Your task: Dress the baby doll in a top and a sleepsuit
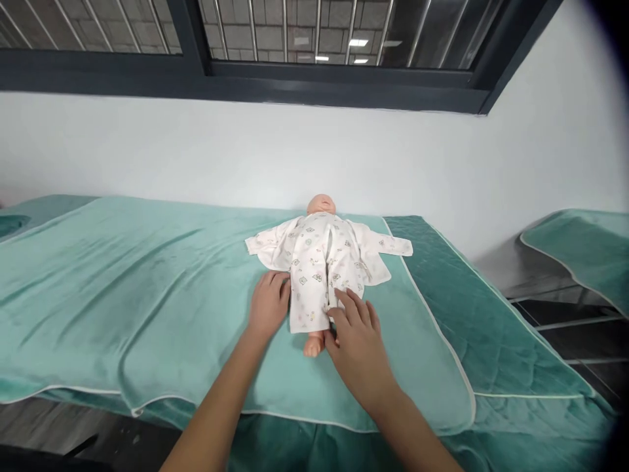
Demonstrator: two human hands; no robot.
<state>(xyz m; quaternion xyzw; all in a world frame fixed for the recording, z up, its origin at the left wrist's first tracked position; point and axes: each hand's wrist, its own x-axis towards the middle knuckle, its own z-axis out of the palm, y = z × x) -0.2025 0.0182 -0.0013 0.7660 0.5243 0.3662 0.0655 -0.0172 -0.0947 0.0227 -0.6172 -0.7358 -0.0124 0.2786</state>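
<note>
A baby doll (322, 204) lies on its back, its head toward the wall and one bare foot (313, 345) toward me. It has a white printed shirt (275, 244) with both sleeves spread wide, and white printed trousers (309, 282) over its legs. My left hand (269, 303) rests on the blanket against the left edge of the trousers, fingers loosely bent and not visibly gripping. Bent over the lower end of the other trouser leg, my right hand (354, 337) has its fingers and thumb at the cloth. This hand hides most of that hem and the second foot.
A light green blanket (162, 295) with white edging covers most of the darker green quilted bed (481, 314). Behind stands a white wall (236, 151) below a dark-framed window (295, 85) with bars. Another green-covered surface (584, 252) on a metal frame is at the right.
</note>
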